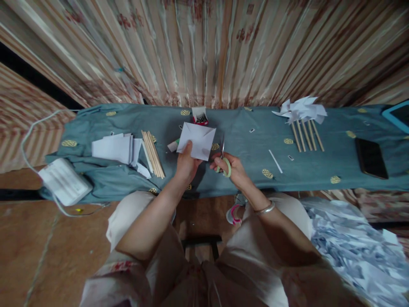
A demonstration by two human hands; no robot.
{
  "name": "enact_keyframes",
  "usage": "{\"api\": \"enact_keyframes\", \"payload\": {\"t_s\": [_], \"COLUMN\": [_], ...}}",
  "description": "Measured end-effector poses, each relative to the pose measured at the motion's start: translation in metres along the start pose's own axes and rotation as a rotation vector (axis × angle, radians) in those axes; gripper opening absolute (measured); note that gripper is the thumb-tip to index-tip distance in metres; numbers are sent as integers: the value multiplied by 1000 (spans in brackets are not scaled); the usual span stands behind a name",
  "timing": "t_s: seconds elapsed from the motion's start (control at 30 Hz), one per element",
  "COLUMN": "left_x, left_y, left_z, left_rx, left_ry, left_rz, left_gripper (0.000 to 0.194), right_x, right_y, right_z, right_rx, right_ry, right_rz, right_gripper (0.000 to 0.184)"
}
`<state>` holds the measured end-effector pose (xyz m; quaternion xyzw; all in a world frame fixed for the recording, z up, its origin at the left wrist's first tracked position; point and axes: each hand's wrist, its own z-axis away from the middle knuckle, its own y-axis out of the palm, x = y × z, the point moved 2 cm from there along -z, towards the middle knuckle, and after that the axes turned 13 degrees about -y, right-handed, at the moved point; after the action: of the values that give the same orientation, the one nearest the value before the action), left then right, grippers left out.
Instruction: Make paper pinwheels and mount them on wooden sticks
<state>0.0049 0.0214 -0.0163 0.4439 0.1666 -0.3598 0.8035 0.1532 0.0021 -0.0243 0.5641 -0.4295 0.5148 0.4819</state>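
My left hand [187, 163] grips a square of white paper [198, 143] by its lower left part, thumb on top. Slits run inward from the paper's two upper corners. My right hand [234, 170] holds scissors [227, 165] with light green handles, their blades pointing away from me, just right of the paper and apart from it. Behind the paper stands a small open box [200, 116] of dark metal bits, too small to make out. A whitish tube with some green [173, 146] lies partly hidden at the paper's left.
Wooden sticks [154, 155] and stacked white paper [113, 148] lie to the left, near a white power strip [65, 181]. At right are paper pinwheels [302, 111] on sticks, a paper strip [275, 161] and a phone [371, 158]. A heap of folded paper [358, 247] sits beside my right leg.
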Motion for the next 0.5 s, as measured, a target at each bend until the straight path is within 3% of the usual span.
{"api": "enact_keyframes", "payload": {"t_s": [0.1, 0.2, 0.5], "left_x": [-12, -17, -15], "left_y": [1, 3, 9], "left_z": [-1, 0, 5], "left_rx": [29, 40, 56], "left_ry": [-1, -6, -33], "left_rz": [13, 31, 66], "left_gripper": [41, 46, 44], "right_x": [2, 3, 7], "right_y": [0, 0, 4], "right_z": [8, 14, 16], "right_rx": [204, 322, 385], "right_ry": [98, 153, 157], "right_rz": [18, 23, 56], "right_gripper": [54, 56, 56]}}
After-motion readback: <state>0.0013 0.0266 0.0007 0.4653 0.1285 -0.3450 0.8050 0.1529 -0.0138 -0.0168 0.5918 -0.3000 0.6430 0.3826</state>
